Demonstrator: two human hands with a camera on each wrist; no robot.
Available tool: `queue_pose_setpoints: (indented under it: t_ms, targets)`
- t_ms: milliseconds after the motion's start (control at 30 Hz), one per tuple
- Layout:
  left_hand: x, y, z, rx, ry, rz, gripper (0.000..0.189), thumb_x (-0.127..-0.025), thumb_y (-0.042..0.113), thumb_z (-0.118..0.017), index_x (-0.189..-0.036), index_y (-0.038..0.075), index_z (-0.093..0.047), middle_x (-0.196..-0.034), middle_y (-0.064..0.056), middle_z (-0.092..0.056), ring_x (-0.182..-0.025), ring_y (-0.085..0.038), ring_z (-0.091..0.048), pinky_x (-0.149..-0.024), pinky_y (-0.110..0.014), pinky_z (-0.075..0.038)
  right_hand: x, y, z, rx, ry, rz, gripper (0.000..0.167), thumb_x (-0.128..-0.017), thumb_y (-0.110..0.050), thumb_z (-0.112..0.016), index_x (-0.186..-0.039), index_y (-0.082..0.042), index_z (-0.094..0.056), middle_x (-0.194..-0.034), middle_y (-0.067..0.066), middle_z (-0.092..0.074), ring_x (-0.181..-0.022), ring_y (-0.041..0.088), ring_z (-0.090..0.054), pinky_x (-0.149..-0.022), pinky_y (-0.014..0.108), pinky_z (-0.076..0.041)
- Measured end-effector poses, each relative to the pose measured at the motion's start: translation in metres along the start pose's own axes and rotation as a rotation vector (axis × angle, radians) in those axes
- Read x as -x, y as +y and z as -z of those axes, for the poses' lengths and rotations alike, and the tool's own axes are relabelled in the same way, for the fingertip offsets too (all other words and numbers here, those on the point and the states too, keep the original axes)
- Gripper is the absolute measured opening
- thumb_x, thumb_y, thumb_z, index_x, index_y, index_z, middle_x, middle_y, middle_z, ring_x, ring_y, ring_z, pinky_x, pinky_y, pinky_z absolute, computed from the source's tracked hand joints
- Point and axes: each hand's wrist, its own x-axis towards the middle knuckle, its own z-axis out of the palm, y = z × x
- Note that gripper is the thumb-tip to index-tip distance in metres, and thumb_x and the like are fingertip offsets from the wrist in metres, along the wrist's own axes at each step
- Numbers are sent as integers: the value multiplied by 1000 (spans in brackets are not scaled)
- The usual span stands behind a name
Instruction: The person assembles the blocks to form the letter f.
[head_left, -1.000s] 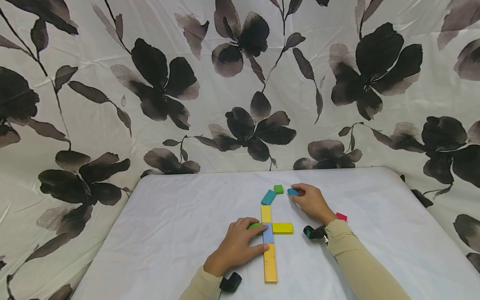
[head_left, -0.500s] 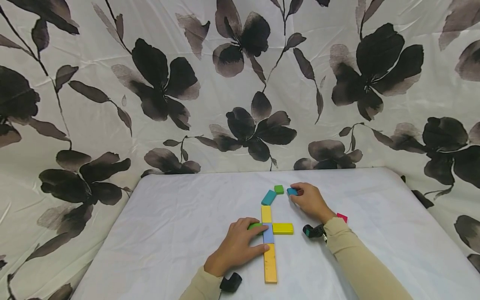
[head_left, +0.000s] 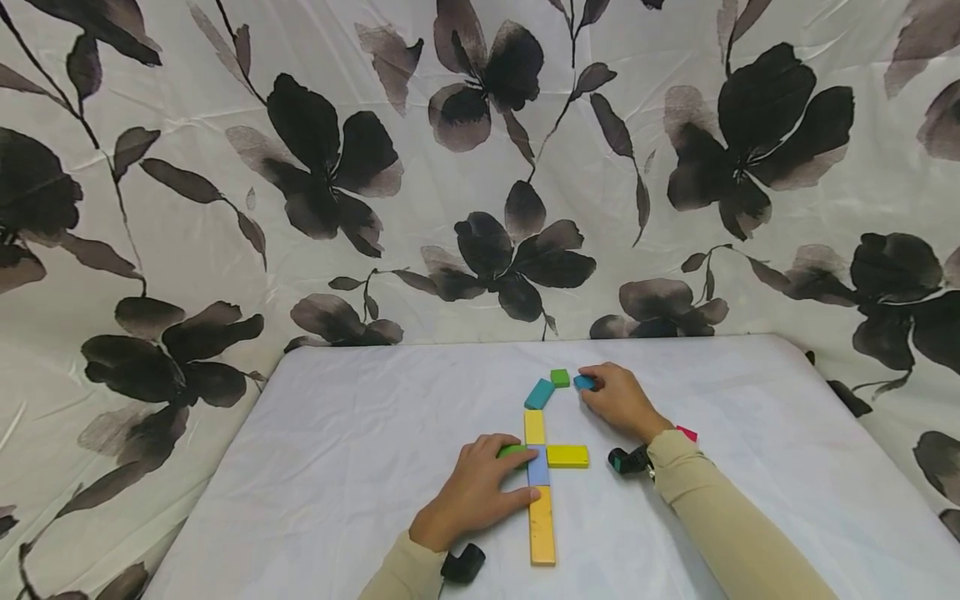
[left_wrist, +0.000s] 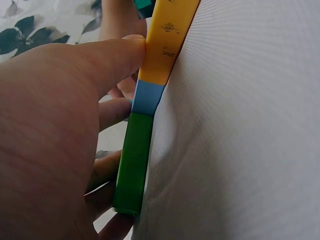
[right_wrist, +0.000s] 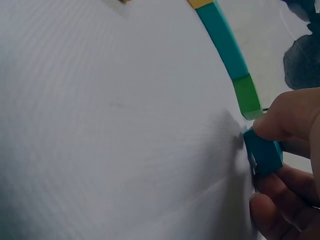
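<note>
My right hand (head_left: 622, 400) pinches a small blue block (right_wrist: 265, 152) between thumb and fingers, close to the table and just right of a green cube (head_left: 560, 378). That cube touches a slanted teal block (head_left: 539, 393). Below it, a short yellow block (head_left: 534, 427), a light blue block (head_left: 538, 468) and a long orange-yellow block (head_left: 542, 529) form a column. My left hand (head_left: 483, 483) rests against these, its thumb on the orange-yellow block and a fingertip on the light blue one. Its other fingers lie along a green block (left_wrist: 134, 160), partly hidden in the head view.
A yellow block (head_left: 567, 456) extends right from the column. Partly behind the right sleeve lies a red block (head_left: 686, 433). White cloth covers the table (head_left: 337, 467), and a floral curtain (head_left: 480, 167) hangs behind its far edge.
My right hand has edged slightly left with the blue block, bringing it a little nearer the green cube. The left hand stays in place on the blocks.
</note>
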Motion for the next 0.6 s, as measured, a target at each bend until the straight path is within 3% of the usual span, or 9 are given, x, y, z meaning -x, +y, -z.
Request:
queue_pose_setpoints:
  t_ms: [300,600]
  targets:
    - [0,1,2,-3,0,-8,58,-93,66,-56,-143,36,-57,-139,2,-50,-127,-18,-43,-105,-46,-34,-2,-4,2,96,-31,27,45,-90,-13,-66,-133,0,-64,-122,17,-63,-111,31,-59,-99,51,-46]
    - [0,-1,0,-10,4,-18,59,-93,68,-54,-143,37,-56,-137,2,-50,-127,-18,-43,-105,-45,-34,-4,-2,1,137,-40,59,45,-90,-14,-65,-133,-2,-64,-124,16,-65,-115,33,-59,-101,51,-45]
